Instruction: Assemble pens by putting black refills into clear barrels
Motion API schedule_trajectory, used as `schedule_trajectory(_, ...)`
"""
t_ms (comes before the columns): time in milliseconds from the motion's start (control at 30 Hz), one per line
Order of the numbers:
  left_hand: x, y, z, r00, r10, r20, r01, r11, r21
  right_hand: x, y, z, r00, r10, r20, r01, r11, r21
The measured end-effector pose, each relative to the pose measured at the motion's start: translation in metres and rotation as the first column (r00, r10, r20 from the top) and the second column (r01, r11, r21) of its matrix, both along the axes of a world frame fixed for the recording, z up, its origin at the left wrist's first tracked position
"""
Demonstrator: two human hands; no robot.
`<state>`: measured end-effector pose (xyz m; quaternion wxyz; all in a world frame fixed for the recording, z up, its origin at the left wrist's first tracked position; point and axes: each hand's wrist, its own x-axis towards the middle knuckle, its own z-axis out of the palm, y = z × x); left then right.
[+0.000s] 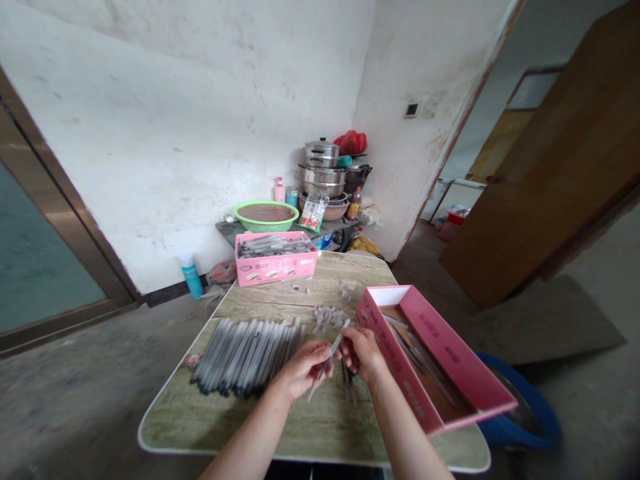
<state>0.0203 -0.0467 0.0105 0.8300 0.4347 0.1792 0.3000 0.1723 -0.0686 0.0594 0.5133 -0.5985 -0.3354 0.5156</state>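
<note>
My left hand [310, 367] pinches a slim translucent pen [336, 343], held tilted over the table. My right hand [361, 350] is closed at the pen's upper end, its fingertips partly hidden. To the left lies a row of similar pens [245, 353], side by side, with dark tips toward me. Just beyond my hands is a loose pile of small clear plastic pieces [329, 318], too small to make out well. Several thin dark rods [350, 387], perhaps refills, lie under my right hand, partly covered by it.
An open pink box [450, 347] with a few thin pieces inside stands at the table's right. Another pink box [275, 270], full of pens, sits at the far edge. Behind it, a low shelf bears a green basin [266, 227] and stacked steel pots [323, 177].
</note>
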Motion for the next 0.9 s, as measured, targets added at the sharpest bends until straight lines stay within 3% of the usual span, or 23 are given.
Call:
schedule_trajectory(233,0.001,0.001,-0.002,0.999,0.031,-0.013,-0.032,0.999,-0.035,-0.011,-0.002,-0.003,0.993,0.111,0.049,-0.112,0.994,0.004)
schedule_trajectory(367,0.003,0.004,-0.005,0.979,0.204,-0.002,-0.203,0.973,-0.109,-0.012,-0.018,-0.002,0.985,0.106,0.133,-0.119,0.988,0.094)
schedule_trajectory(467,0.003,0.010,-0.007,0.932,0.362,0.018,-0.351,0.915,-0.199,-0.011,-0.045,0.001,0.942,0.233,0.241,-0.272,0.952,0.141)
schedule_trajectory(567,0.002,0.013,-0.007,0.921,0.389,0.011,-0.375,0.896,-0.238,-0.015,-0.073,0.000,0.868,0.405,0.288,-0.450,0.886,0.109)
schedule_trajectory(700,0.002,0.012,-0.005,0.929,0.369,-0.012,-0.363,0.908,-0.211,-0.025,-0.088,-0.012,0.852,0.311,0.422,-0.413,0.893,0.177)
schedule_trajectory(900,-0.001,0.004,-0.005,0.969,0.241,-0.045,-0.245,0.959,-0.140,-0.032,-0.072,-0.018,0.771,0.092,0.630,-0.325,0.908,0.266)
